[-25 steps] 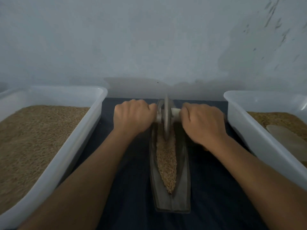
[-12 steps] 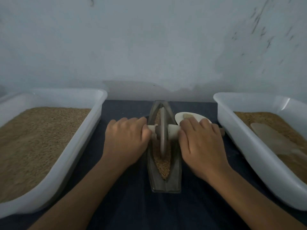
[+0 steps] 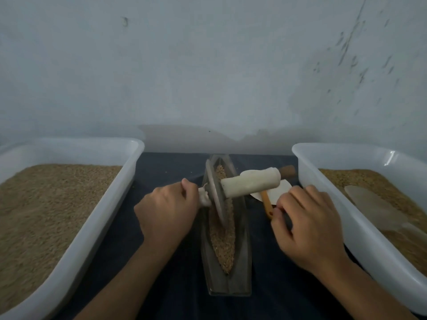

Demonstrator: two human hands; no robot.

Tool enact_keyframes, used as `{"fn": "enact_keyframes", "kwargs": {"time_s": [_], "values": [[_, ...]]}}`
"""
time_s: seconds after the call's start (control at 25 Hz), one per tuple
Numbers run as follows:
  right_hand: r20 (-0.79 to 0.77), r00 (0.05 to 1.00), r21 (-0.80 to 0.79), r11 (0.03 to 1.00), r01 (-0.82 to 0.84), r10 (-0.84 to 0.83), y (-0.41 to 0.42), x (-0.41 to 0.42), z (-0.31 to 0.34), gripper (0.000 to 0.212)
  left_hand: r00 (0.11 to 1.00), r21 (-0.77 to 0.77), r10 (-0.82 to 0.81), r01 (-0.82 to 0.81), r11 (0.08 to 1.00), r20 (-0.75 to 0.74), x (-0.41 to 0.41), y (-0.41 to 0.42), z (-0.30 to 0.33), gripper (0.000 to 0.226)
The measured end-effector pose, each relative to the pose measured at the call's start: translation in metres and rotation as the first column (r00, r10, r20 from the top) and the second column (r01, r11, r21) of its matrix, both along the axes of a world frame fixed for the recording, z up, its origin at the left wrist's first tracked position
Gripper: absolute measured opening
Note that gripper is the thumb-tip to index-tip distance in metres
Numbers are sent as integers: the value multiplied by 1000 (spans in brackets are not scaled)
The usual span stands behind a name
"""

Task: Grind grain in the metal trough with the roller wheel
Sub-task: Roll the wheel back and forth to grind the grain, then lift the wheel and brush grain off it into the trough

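A narrow, boat-shaped metal trough [image 3: 227, 269] lies lengthwise on a dark blue cloth [image 3: 161, 172], its pointed hollow filled with coarse brown grain [image 3: 223, 245]. A thin grey roller wheel [image 3: 216, 192] stands in the trough, tilted to the left, its lower rim among the grain. A thick cream-wrapped axle [image 3: 250, 184] runs through the wheel and angles up to the right, ending in a bare wooden tip. The left hand [image 3: 167, 212] curls round the short left end of the axle. The right hand [image 3: 305, 222] is off the axle, its fingers pinching the end of a slim yellow handle [image 3: 266, 203] that leads to a pale flat scoop [image 3: 278, 191] lying on the cloth just right of the trough. Smooth white plastic tubs sit on either side: the left tub [image 3: 99, 218] is heaped with fine brown grain, the right tub [image 3: 353, 225] holds grain and a pale flat scoop-like piece. Strips of bare cloth separate the trough from both tubs
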State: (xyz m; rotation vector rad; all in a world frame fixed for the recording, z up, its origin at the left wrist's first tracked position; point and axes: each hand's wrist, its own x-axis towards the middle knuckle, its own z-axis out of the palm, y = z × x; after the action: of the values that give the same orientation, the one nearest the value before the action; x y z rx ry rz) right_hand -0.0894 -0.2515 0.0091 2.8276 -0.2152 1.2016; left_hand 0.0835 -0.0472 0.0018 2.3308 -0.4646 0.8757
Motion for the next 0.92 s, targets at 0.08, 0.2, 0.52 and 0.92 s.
{"fn": "enact_keyframes", "kwargs": {"time_s": [0.08, 0.2, 0.52, 0.92], "values": [[-180, 980, 71, 993, 99, -85, -10, 8, -4, 19, 999, -35, 19, -21, 999, -37, 3, -1, -2, 61], [-390, 903, 149, 955, 254, -179, -14, 25, -3, 28, 995, -80, 29, -36, 996, -91, 4, -2, -4, 61], [-561, 797, 136, 925, 356, -224, -6, 55, 0, 76, 973, -224, -8, -46, 973, -232, -3, -5, -1, 63], [-197, 957, 321, 909, 267, -212, -1, 53, 23, 12, 895, -486, -137, -97, 868, -424, -6, 5, 8, 55]]}}
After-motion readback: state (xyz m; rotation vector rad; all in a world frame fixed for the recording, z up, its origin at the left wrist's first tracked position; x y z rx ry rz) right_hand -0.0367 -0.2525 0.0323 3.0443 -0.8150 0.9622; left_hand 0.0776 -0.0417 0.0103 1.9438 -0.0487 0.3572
